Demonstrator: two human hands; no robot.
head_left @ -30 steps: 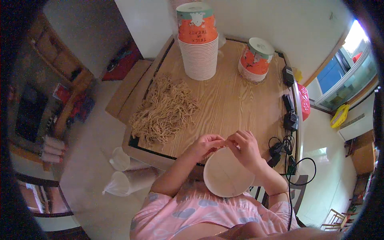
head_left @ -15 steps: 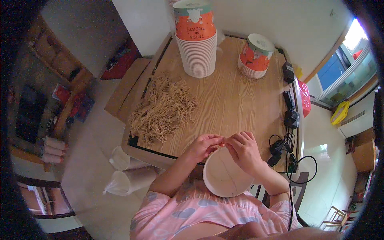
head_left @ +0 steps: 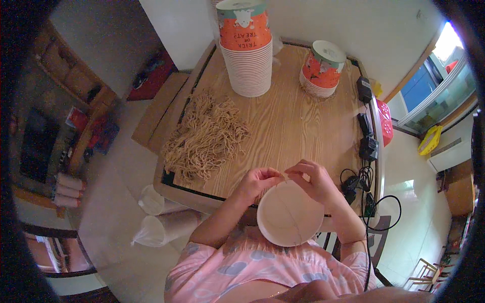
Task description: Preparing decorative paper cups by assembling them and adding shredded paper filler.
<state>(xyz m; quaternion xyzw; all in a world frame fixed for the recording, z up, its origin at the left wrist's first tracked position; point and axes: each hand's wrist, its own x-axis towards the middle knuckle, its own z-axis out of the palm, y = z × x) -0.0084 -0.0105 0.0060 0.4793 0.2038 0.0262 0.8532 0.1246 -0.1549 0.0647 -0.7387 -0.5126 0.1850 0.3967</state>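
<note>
A paper bucket, its white inside facing up, sits between my forearms at the table's near edge. A thin string runs across its mouth. At the bucket's far rim, my left hand is closed in a pinch where the string meets the edge. My right hand pinches a string end at the same rim, a small gap from the left fingertips. The exact knot or hole there is too small to make out. A loose heap of tan strings lies on the table beyond my left hand.
A tall stack of nested orange buckets stands upside down at the back of the wooden table. A shorter stack is at the back right. Black adapters and cables line the right edge. Wrapped bucket stacks lie on the floor at left.
My right hand has drawn slightly up and away from the left fingertips, with its fingers lifted off the bucket's rim. The bucket has barely shifted.
</note>
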